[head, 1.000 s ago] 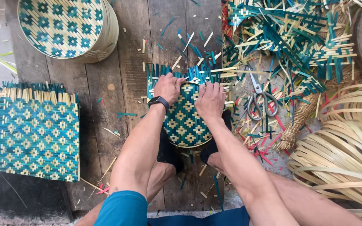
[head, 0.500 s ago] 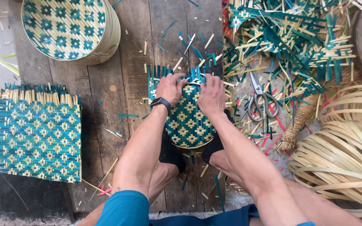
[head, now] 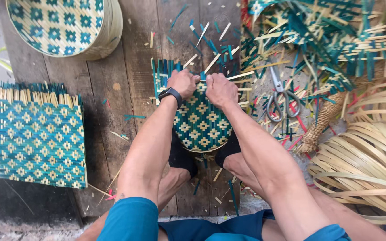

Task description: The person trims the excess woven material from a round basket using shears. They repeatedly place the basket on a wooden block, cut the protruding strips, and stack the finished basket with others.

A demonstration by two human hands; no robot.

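From the head view I see my left hand (head: 183, 83) and right hand (head: 220, 89) side by side, fingers curled down and pressing on the far edge of the teal-and-tan woven piece (head: 199, 122), which sits on the plank floor (head: 130, 93) between my feet. Scissors (head: 280, 96) lie just right of my right hand among loose strips; a flat mat (head: 32, 138) lies well left, and a round basket (head: 63, 24) beyond it.

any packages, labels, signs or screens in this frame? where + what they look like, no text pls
Smartwatch: on the wrist of the left hand, small rounded-rectangular black face on a black band; whether its screen is lit cannot be told.
No packages, labels or signs show among the woven mats, bamboo strips and scissors.
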